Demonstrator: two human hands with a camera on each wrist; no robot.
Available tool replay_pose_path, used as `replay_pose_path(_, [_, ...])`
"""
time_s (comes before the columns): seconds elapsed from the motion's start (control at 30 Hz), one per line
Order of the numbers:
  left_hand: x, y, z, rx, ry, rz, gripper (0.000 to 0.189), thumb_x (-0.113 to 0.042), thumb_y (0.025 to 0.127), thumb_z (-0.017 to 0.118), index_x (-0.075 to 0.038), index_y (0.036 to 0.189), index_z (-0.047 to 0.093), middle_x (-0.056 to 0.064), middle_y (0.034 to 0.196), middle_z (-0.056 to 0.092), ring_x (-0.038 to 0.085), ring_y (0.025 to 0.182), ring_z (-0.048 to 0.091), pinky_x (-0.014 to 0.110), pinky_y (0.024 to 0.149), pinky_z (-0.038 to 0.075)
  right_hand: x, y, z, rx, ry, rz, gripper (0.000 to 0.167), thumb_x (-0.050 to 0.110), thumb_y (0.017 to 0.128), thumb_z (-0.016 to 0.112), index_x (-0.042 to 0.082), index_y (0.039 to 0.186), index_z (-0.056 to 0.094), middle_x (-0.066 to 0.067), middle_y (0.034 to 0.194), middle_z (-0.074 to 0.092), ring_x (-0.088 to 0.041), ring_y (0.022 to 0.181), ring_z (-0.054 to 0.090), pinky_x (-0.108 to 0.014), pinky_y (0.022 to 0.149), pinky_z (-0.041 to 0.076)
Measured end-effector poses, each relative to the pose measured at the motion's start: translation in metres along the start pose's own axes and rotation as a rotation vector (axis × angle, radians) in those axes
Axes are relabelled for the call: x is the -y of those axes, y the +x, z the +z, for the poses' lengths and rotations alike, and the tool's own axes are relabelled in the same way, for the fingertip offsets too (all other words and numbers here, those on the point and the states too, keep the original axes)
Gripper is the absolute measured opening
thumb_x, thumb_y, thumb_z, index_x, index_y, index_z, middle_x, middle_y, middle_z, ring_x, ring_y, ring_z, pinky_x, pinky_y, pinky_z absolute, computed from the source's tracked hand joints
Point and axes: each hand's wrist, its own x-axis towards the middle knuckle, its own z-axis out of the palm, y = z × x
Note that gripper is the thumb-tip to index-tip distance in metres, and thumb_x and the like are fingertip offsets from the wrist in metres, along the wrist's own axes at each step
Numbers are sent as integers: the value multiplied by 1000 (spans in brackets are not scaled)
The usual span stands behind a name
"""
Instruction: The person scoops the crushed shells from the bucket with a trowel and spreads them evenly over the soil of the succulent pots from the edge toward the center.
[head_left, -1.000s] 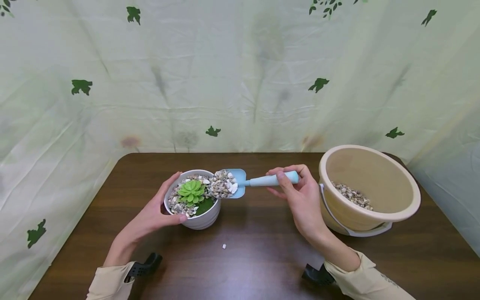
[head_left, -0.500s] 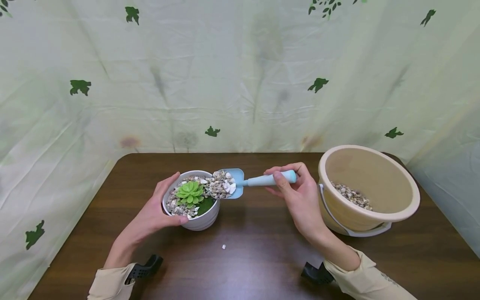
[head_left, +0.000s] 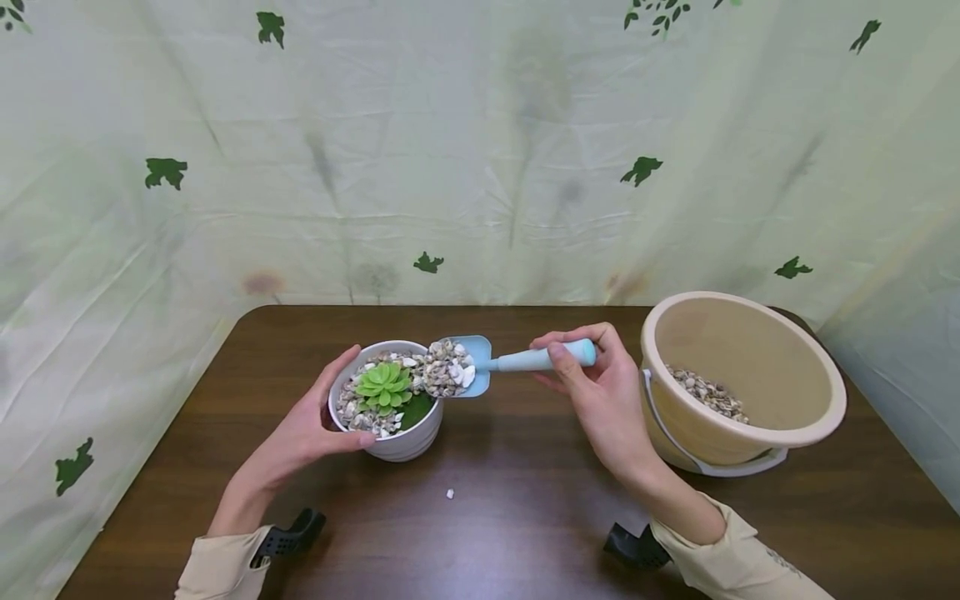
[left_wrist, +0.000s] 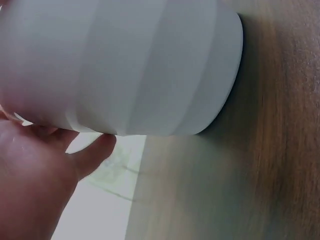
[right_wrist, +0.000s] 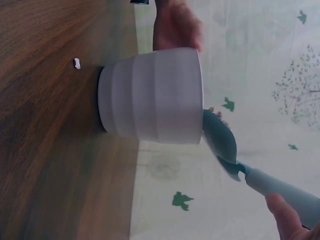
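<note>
A white ribbed flower pot [head_left: 408, 443] stands on the table, holding a green artificial-looking succulent [head_left: 384, 386] among small stones. My left hand [head_left: 303, 429] grips the pot's left side, thumb at the near rim and fingers around the far side. In my right hand [head_left: 611, 408] is the handle of a light blue trowel [head_left: 525, 361], pinched between thumb and fingers. The trowel's blade, heaped with pebbles [head_left: 447, 369], lies over the pot's right rim. Seen from the right wrist, the blade [right_wrist: 220, 137] tilts down toward the pot's mouth.
A beige bucket [head_left: 742, 302] with a grey handle stands at the right, with gravel [head_left: 708, 393] in its bottom. One small white pebble [head_left: 450, 493] lies on the brown table [head_left: 510, 533] in front of the pot. A leaf-patterned curtain [head_left: 480, 167] hangs behind.
</note>
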Motion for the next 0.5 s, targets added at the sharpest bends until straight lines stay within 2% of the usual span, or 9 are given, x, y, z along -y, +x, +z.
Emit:
replay_pose_path(0.17, [0, 1, 3, -32, 80, 20, 107, -11, 73, 85, -31, 156, 21, 9, 151, 30, 27, 128, 36, 22, 94, 36, 1, 0, 0, 3, -21, 2, 26, 7, 96, 63, -5, 110, 46, -24, 111, 65, -36, 101, 65, -47, 83, 53])
replay_pose_path(0.27, [0, 2, 5, -50, 162, 40, 109, -16, 70, 88, -26, 157, 22, 8, 151, 27, 27, 130, 33, 23, 96, 33, 2, -1, 0, 7, -32, 1, 26, 7, 96, 64, -5, 110, 46, -23, 110, 66, -36, 99, 65, -46, 83, 53])
replay_pose_path(0.33, [-1, 2, 6, -52, 183, 50, 110, -17, 70, 88, -22, 157, 22, 8, 151, 25, 27, 130, 32, 23, 96, 31, 3, -1, 0, 11, -35, -1, 26, 8, 96, 64, -5, 110, 46, -22, 110, 66, -36, 98, 65, -47, 83, 53])
replay_pose_path(0.43, [0, 1, 5, -29, 116, 38, 108, -13, 73, 85, -19, 157, 19, 9, 153, 23, 29, 130, 32, 19, 95, 33, 3, 0, 0, 15, -39, -5, 25, 8, 96, 64, -4, 110, 46, -23, 110, 65, -36, 98, 65, -48, 83, 52])
replay_pose_path(0.5, [1, 0, 4, -9, 56, 26, 105, -10, 76, 82, -21, 158, 18, 10, 154, 22, 29, 129, 33, 17, 94, 36, 3, 0, 0, 17, -38, -3, 25, 8, 96, 64, -4, 110, 46, -23, 110, 65, -36, 99, 65, -49, 83, 52])
